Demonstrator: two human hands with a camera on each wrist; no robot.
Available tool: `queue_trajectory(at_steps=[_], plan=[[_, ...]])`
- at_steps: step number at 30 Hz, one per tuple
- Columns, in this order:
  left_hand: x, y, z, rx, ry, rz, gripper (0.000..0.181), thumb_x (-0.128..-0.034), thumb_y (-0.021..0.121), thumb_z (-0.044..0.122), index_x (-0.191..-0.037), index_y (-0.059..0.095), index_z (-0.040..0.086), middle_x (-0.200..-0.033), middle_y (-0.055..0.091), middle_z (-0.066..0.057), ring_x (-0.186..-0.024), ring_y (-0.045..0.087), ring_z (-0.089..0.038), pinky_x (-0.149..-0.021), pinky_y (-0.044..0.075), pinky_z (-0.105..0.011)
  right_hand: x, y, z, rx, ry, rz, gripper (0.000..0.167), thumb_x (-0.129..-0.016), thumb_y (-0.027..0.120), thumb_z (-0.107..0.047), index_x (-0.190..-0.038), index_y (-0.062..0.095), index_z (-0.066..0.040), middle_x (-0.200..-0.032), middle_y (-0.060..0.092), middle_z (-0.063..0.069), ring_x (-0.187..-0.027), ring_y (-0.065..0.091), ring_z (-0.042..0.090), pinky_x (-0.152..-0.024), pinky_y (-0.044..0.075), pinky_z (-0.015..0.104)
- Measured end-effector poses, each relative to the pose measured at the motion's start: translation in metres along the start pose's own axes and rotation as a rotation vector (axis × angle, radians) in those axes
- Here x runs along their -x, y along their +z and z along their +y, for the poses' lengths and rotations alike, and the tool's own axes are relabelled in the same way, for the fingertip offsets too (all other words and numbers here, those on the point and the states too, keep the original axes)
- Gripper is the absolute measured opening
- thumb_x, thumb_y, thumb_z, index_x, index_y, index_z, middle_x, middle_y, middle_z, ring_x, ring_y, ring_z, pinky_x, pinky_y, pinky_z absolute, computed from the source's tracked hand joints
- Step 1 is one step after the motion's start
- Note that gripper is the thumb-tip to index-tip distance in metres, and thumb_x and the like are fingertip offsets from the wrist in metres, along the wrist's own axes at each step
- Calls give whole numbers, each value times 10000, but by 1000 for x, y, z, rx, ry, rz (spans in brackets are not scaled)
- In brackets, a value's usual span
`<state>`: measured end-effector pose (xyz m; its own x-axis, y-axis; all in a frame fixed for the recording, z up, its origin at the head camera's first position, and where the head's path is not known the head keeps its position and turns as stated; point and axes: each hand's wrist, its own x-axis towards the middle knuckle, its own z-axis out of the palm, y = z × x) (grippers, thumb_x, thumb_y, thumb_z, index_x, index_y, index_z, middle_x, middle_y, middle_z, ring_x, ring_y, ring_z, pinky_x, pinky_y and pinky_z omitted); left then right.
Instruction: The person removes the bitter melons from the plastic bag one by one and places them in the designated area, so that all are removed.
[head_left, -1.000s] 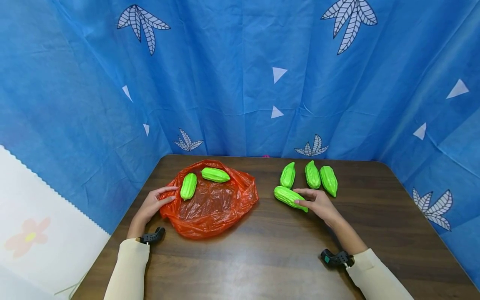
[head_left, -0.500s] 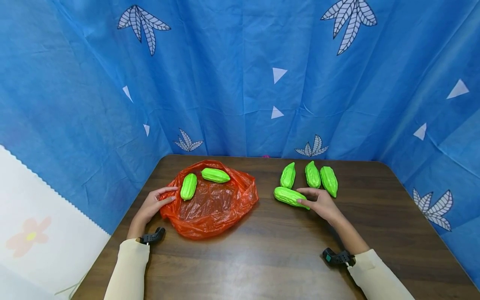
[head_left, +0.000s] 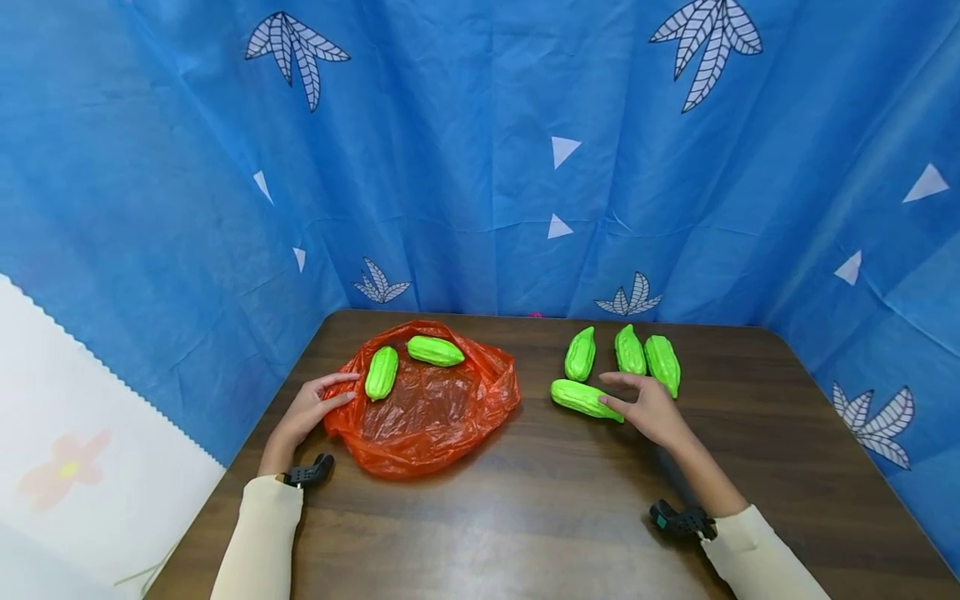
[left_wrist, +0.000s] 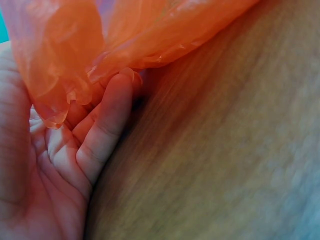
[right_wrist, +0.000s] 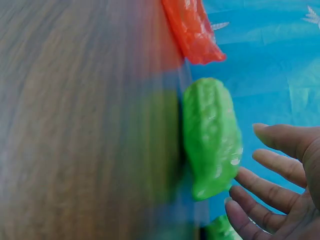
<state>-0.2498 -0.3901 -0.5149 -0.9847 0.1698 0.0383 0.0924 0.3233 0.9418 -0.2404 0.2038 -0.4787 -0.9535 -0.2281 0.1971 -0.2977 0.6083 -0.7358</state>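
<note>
A red plastic bag (head_left: 420, 457) lies spread open on the left side of the table, with two green bitter gourds (head_left: 382, 373) (head_left: 436, 351) in it. My left hand (head_left: 303, 412) holds the bag's left edge; in the left wrist view the fingers of the left hand (left_wrist: 65, 160) curl round the thin plastic (left_wrist: 75, 55). To the right of the bag a green gourd (head_left: 581, 398) lies sideways on the table. My right hand (head_left: 651, 412) is at its right end, and the right wrist view shows the hand (right_wrist: 285, 185) with fingers spread beside the gourd (right_wrist: 210, 135), not gripping it.
Behind the right hand, three more green gourds (head_left: 580, 354) (head_left: 629, 350) (head_left: 663, 365) lie near the back of the dark wooden table (head_left: 480, 533). A blue patterned curtain (head_left: 450, 167) hangs behind and on both sides; a white cloth (head_left: 75, 433) is at the left.
The fingers of my right hand have loosened from the gourd and shifted slightly right. The gourd has turned a little and lies more level. My left hand has stayed at the bag's edge.
</note>
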Motion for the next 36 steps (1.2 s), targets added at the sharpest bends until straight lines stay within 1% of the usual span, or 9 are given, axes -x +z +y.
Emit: queue_trajectory(at_steps=[4, 7, 11, 13, 18, 25, 28, 33, 36], plan=[[-4, -2, -8, -1, 7, 10, 482, -1002, 655, 144, -1439, 536, -21, -1443, 477, -319, -875, 718, -119, -749, 599, -293, 1, -1, -13, 10, -39, 25, 446, -927, 767, -242, -1301, 674, -18, -1252, 694, 146, -1203, 609, 368, -918, 523, 558], [-4, -2, -9, -2, 16, 11, 484, -996, 668, 162, -1432, 548, -11, -1436, 487, -312, -881, 720, -122, -749, 600, -294, 1, 1, -26, -1, -75, 29, 448, -921, 774, -265, -1295, 683, -36, -1232, 704, 136, -1148, 642, 345, -869, 551, 516], [-4, -2, -8, 0, 27, 10, 486, -987, 682, 183, -1421, 564, -1, -1416, 507, -307, -878, 725, -141, -748, 602, -303, -3, 6, -41, -27, -130, 30, 437, -909, 787, -237, -1284, 690, -36, -1213, 711, 145, -1073, 673, 346, -803, 576, 456], [-4, -3, -8, -2, 31, 9, 486, -986, 682, 189, -1420, 565, 2, -1414, 508, -307, -879, 725, -143, -749, 602, -304, -6, 10, -48, -44, -155, 30, 425, -900, 796, -214, -1274, 697, -38, -1208, 712, 148, -1062, 672, 357, -806, 576, 467], [-4, -3, -9, -1, 31, 4, 478, -988, 679, 185, -1414, 570, 0, -1417, 505, -304, -885, 723, -140, -757, 600, -301, -15, 22, -62, -88, -197, 6, 415, -886, 809, -204, -1266, 708, -74, -1186, 723, 111, -1047, 668, 340, -818, 573, 508], [-4, -3, -8, 9, 34, -1, 473, -991, 674, 179, -1413, 567, -5, -1396, 521, -314, -876, 728, -151, -753, 603, -308, -25, 37, -82, -145, -230, -29, 422, -879, 818, -236, -1266, 710, -109, -1217, 719, 69, -1040, 694, 301, -825, 589, 481], [-4, -3, -7, 7, 31, -3, 480, -992, 672, 187, -1419, 562, -4, -1404, 515, -316, -885, 728, -148, -758, 602, -308, -30, 44, -91, -151, -247, -42, 431, -869, 828, -233, -1264, 711, -108, -1225, 715, 74, -1050, 680, 266, -837, 580, 520], [-2, -3, -7, -15, 38, 5, 474, -987, 680, 187, -1410, 575, 1, -1415, 511, -304, -888, 721, -134, -755, 600, -297, -41, 59, -101, -142, -263, -68, 458, -862, 834, -237, -1269, 705, -72, -1209, 715, 88, -1079, 662, 329, -830, 565, 551], [-3, -3, -7, -19, 40, 7, 469, -987, 678, 182, -1407, 576, -2, -1406, 516, -306, -884, 721, -135, -753, 600, -298, -49, 67, -105, -144, -271, -94, 454, -875, 822, -235, -1276, 699, -61, -1217, 706, 140, -1071, 663, 377, -816, 572, 520]])
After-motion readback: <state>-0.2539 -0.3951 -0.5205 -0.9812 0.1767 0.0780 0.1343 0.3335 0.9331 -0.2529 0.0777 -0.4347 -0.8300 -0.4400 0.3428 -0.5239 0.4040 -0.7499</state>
